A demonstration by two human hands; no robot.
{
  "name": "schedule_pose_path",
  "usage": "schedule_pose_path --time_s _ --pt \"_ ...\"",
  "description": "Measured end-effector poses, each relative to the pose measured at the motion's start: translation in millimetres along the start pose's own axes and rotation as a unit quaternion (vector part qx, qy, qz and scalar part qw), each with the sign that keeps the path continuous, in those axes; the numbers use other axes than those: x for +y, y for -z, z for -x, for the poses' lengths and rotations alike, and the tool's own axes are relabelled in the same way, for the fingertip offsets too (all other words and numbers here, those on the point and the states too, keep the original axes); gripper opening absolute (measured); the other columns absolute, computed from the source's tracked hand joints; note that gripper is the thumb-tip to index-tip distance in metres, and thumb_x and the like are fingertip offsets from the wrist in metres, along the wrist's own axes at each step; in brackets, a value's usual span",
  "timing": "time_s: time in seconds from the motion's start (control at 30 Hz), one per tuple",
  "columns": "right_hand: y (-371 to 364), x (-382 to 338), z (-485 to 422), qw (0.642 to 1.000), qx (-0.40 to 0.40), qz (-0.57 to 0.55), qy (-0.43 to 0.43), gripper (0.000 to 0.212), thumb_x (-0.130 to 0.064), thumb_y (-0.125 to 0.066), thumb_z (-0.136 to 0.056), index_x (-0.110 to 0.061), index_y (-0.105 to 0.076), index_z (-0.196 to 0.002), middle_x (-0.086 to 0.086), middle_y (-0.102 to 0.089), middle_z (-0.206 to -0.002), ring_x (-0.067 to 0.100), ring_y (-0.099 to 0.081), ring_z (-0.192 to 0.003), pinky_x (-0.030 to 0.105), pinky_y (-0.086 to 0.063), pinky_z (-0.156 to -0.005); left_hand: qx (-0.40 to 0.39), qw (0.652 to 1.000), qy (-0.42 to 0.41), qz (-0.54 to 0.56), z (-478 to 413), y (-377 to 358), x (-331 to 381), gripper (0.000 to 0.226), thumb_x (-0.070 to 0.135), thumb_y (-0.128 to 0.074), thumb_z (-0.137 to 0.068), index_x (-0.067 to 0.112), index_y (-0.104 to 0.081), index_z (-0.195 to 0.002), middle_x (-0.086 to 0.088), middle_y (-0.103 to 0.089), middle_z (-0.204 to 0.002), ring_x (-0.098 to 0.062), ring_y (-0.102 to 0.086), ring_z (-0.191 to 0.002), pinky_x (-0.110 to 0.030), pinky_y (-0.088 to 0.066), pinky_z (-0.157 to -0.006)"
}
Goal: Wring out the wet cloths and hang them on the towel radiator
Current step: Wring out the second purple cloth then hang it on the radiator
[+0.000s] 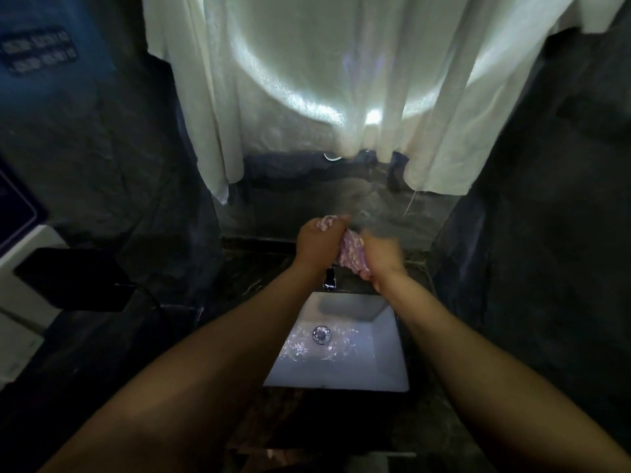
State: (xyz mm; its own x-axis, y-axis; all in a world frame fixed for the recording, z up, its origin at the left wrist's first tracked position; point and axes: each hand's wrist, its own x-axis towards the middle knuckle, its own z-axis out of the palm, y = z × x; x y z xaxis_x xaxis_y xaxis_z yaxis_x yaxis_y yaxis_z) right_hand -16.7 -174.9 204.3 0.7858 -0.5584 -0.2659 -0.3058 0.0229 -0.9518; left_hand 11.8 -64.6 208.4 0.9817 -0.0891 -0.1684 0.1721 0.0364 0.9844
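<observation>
A small pink-and-white patterned cloth [351, 252] is bunched and twisted between both my hands, above the tap at the back of the sink. My left hand [316, 242] grips its upper end, a bit of cloth poking out by the thumb. My right hand [380, 256] grips the lower end; it is slightly blurred. Most of the cloth is hidden inside the two fists. No towel radiator is in view.
A white square sink [389, 380] with a chrome drain [321, 334] lies below the hands, and a chrome tap [330, 278] stands at its back edge. White cloth [307, 97] hangs over the mirror behind. A black box [73, 279] sits on the left.
</observation>
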Motion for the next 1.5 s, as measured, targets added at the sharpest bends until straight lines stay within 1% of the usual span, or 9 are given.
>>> schedule_pose_path --time_s 0.1,0.27,0.4,0.57,0.83,1.07,1.13,1.3,1.5 --pt "6 -11 10 0.980 0.042 0.165 0.105 0.042 -0.022 -0.055 -0.091 -0.015 -0.055 -0.050 0.008 -0.056 -0.052 0.025 -0.055 -0.052 0.032 -0.044 -0.056 0.006 0.999 0.050 0.002 -2 -6 0 0.045 0.042 -0.064 -0.063 0.000 -0.069 -0.078 -0.023 -0.071 -0.084 -0.033 -0.071 -0.081 -0.052 -0.057 -0.078" --pt "13 -13 6 0.933 0.026 0.308 0.185 0.042 -0.026 -0.050 -0.094 -0.011 -0.060 -0.056 0.015 -0.062 -0.064 0.027 -0.059 -0.063 0.032 -0.045 -0.063 -0.039 0.991 0.123 -0.047 -7 -11 12 0.037 0.028 -0.055 -0.082 -0.003 -0.069 -0.096 -0.020 -0.071 -0.099 -0.029 -0.067 -0.095 -0.042 -0.056 -0.087" --pt "17 -14 6 0.886 -0.007 0.399 0.235 0.043 -0.028 -0.046 -0.099 -0.008 -0.070 -0.071 0.011 -0.067 -0.069 0.026 -0.061 -0.064 0.029 -0.044 -0.062 -0.076 0.981 0.160 -0.083 -4 -13 20 0.040 0.023 -0.048 -0.098 -0.002 -0.059 -0.128 -0.021 -0.066 -0.125 -0.030 -0.070 -0.098 -0.025 -0.050 -0.051" --pt "23 -11 6 0.828 -0.022 0.461 0.318 0.037 -0.028 -0.051 -0.098 -0.008 -0.073 -0.075 0.014 -0.071 -0.076 0.026 -0.062 -0.067 0.029 -0.041 -0.062 -0.092 0.963 0.252 -0.016 0 -9 22 0.030 0.017 -0.042 -0.100 -0.002 -0.065 -0.108 -0.023 -0.067 -0.120 -0.035 -0.065 -0.108 -0.041 -0.055 -0.091" --pt "49 -18 5 0.962 -0.175 0.210 0.024 0.047 -0.059 -0.050 -0.096 -0.018 -0.071 -0.107 0.004 -0.070 -0.102 0.023 -0.068 -0.095 0.038 -0.054 -0.092 -0.171 0.959 0.225 0.019 -11 -3 18 0.025 0.031 -0.053 -0.096 0.010 -0.066 -0.094 -0.014 -0.069 -0.090 -0.025 -0.067 -0.077 -0.033 -0.056 -0.070" --pt "49 -7 2 0.777 -0.255 0.526 0.233 0.098 -0.066 -0.082 -0.054 -0.024 -0.048 -0.136 -0.009 -0.060 -0.116 0.013 -0.059 -0.101 0.031 -0.051 -0.090 -0.111 0.974 0.197 -0.013 -11 -12 23 0.021 0.018 -0.054 -0.096 0.002 -0.066 -0.102 -0.015 -0.066 -0.092 -0.025 -0.064 -0.077 -0.029 -0.051 -0.061" --pt "40 1 -1 0.774 -0.229 0.530 0.259 0.068 -0.058 -0.075 -0.065 -0.024 -0.060 -0.122 -0.006 -0.066 -0.109 0.018 -0.065 -0.098 0.032 -0.054 -0.085 -0.108 0.975 0.192 -0.019 -10 -14 27 0.031 0.024 -0.056 -0.097 0.000 -0.065 -0.113 -0.016 -0.069 -0.100 -0.027 -0.067 -0.083 -0.031 -0.053 -0.065" --pt "57 -11 -2 0.940 -0.298 0.168 -0.012 0.016 -0.005 -0.070 -0.082 -0.009 -0.070 -0.098 0.008 -0.070 -0.085 0.022 -0.068 -0.075 0.032 -0.058 -0.067 -0.204 0.967 0.119 0.091 -10 0 33 0.037 0.034 -0.058 -0.094 0.004 -0.067 -0.113 -0.017 -0.069 -0.107 -0.028 -0.066 -0.095 -0.035 -0.054 -0.083" --pt "74 -28 1 0.851 -0.480 -0.030 -0.210 0.053 -0.023 -0.088 -0.039 -0.007 -0.077 -0.087 0.016 -0.071 -0.086 0.028 -0.059 -0.077 0.025 -0.038 -0.058 -0.273 0.945 0.016 0.182 -6 -2 32 0.044 0.033 -0.063 -0.091 0.012 -0.059 -0.129 -0.017 -0.060 -0.132 -0.033 -0.057 -0.121 -0.046 -0.048 -0.101"
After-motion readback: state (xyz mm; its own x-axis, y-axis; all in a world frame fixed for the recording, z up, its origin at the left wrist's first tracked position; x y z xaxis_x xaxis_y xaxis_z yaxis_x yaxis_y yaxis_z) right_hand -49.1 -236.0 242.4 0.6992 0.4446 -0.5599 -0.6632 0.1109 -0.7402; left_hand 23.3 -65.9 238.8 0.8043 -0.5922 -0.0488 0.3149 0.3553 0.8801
